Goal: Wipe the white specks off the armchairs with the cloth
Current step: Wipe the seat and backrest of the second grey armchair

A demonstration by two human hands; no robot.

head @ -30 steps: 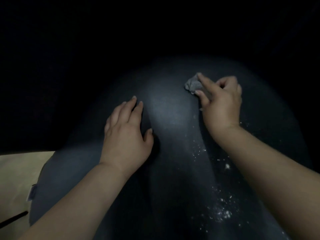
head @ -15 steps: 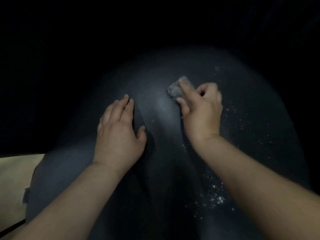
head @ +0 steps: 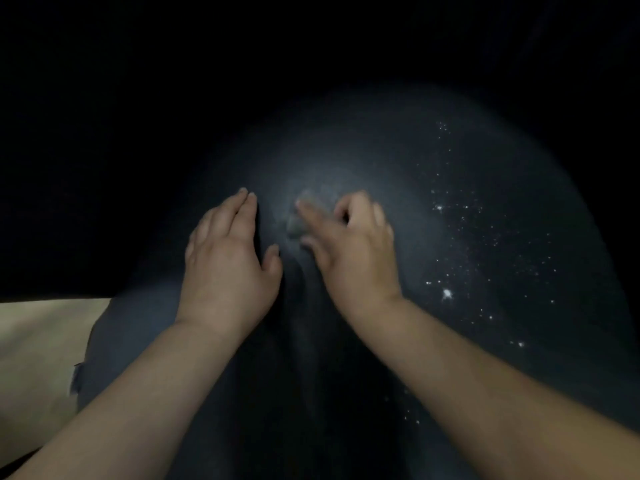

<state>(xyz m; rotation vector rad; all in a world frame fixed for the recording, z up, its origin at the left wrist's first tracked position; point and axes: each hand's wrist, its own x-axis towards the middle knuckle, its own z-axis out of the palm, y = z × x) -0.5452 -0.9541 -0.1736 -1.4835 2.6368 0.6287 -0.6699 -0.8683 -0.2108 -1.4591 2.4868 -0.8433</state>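
While the left hand point(head: 228, 265) lies flat, grip open, on the dark armchair point(head: 363, 161), the right hand point(head: 349, 251) pinches the cloth point(head: 298, 220) against it; white specks point(head: 457, 237) scatter rightward.

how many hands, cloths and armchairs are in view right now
hands: 2, left hand and right hand
cloths: 1, grey cloth
armchairs: 1, dark armchair
total: 4

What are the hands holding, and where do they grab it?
The right hand pinches the small grey cloth at its near edge, between forefinger and thumb. The left hand holds nothing; it rests flat on the armchair.
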